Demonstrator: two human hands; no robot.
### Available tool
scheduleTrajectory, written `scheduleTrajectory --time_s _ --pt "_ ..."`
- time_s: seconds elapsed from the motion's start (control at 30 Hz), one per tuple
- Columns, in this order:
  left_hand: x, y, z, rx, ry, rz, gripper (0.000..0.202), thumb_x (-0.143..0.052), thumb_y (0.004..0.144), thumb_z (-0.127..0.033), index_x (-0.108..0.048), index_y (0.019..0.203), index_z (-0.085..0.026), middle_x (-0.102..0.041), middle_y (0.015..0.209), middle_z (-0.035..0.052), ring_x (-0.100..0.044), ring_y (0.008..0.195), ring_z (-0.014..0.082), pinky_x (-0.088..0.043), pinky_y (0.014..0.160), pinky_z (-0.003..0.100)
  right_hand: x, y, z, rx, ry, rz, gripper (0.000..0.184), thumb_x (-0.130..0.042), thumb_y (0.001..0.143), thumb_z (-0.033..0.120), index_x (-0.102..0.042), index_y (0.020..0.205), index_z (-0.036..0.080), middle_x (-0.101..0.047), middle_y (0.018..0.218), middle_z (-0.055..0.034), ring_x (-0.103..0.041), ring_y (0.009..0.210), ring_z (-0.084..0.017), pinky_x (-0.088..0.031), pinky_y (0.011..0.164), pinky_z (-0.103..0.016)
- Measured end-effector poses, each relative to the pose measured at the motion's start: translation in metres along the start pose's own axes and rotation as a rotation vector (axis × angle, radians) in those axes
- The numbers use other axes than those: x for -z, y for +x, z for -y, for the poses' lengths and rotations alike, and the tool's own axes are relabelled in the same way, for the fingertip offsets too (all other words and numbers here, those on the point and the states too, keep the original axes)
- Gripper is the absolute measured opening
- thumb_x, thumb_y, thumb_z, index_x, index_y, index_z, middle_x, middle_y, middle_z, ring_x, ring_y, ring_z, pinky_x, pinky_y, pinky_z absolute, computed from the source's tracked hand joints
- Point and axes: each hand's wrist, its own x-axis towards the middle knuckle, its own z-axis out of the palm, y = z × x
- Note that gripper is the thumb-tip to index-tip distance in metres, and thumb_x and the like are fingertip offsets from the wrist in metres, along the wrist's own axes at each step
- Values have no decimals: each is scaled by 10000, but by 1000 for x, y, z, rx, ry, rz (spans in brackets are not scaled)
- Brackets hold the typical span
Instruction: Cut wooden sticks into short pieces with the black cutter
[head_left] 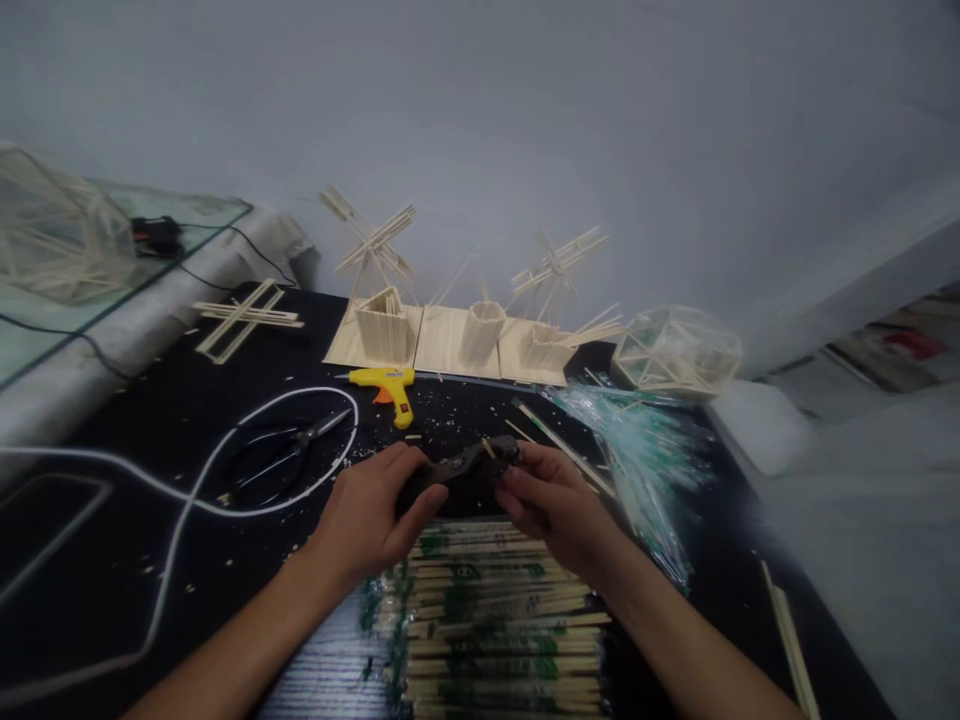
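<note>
My left hand [375, 510] is closed round the dark handles of a cutting plier [469, 465] held over the black table [112, 560]. My right hand [551, 500] pinches a short wooden stick piece [489, 448] at the plier's jaws. Just below both hands lies a row of wrapped chopsticks [495, 620] in green-printed sleeves.
A yellow glue gun [386, 385] with a white cord [225, 480] and black scissors [289, 450] lie to the left. Stick windmill models [386, 320] stand on wooden boards at the back. Torn plastic wrappers [645, 450] and loose sticks [791, 640] lie right.
</note>
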Motion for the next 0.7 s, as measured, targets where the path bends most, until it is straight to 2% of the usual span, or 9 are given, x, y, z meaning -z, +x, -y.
scheduleTrajectory --time_s 0.17,0.43,0.53,0.6,0.7 --pt "1 0 -2 4 -8 8 329 -426 1001 -446 -599 882 -193 -570 765 23 -587 677 187 -407 611 303 -1 -5 4 -93 109 86 266 -802 835 362 -637 878 158 -458 566 74 -167 448 -31 -104 379 -155" --pt "7 3 -8 101 -20 82 435 -383 1016 -504 -534 741 -204 -545 706 11 -560 644 174 -369 606 298 -7 -4 8 -93 89 15 338 -827 809 395 -579 819 165 -506 582 75 -194 423 -9 -156 375 -130" --pt "8 6 -9 144 -26 117 469 -373 1018 -524 -522 706 -207 -556 686 11 -557 647 176 -367 626 302 -8 -4 12 -13 -88 -14 327 -787 846 420 -578 826 168 -585 662 38 -390 440 -29 -303 379 -127" --pt "8 8 -9 170 -50 144 497 -360 1021 -537 -514 683 -208 -558 667 8 -551 639 176 -358 630 304 -6 -5 16 80 -219 -58 302 -803 829 388 -598 908 181 -637 795 5 -568 571 -86 -473 447 -168" --pt "8 9 -9 195 -96 174 533 -344 1020 -563 -508 659 -206 -559 649 4 -547 623 172 -343 624 304 -2 -7 25 190 -303 -99 443 -865 751 279 -598 1103 247 -649 1081 -25 -668 794 -147 -611 571 -254"
